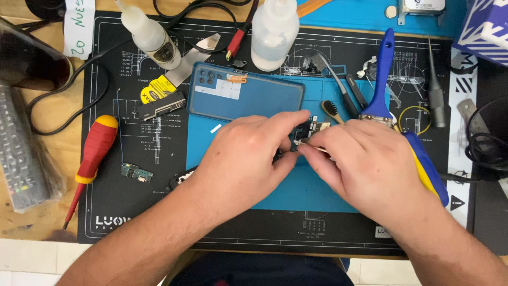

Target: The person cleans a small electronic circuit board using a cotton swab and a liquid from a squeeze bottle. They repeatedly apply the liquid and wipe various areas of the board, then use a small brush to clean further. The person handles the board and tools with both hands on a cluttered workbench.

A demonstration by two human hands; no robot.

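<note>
**Fine tool at the phone's top end, both hands closed in**

The right hand (pixel 370 164) pinches a thin pale tool (pixel 311 146), a pair of tweezers or a slim pry stick, between thumb and forefinger, its tip lying against a small dark component (pixel 306 132) at the top of an opened phone. The left hand (pixel 248 159) comes in from the other side, its fingers curled together and pressed onto the same spot, steadying the part; whether they actually pinch it cannot be told, since the knuckles hide it.

The phone itself lies mostly under both hands on a blue silicone pad (pixel 301 193), which sits on a black repair mat (pixel 159 212). The blue back cover (pixel 248 98) lies just beyond the hands, apart from the phone.

Judged from this, the step in hand is freeing or seating a small part or connector. The next move calls for a light, steady lever at the tip while the other hand holds the body still.

Further out: a red-and-yellow screwdriver (pixel 95 153) and a small green circuit board (pixel 136 173) to the left, two white squeeze bottles (pixel 274 32) above, a blue-handled brush (pixel 382 79) to the right.
</note>
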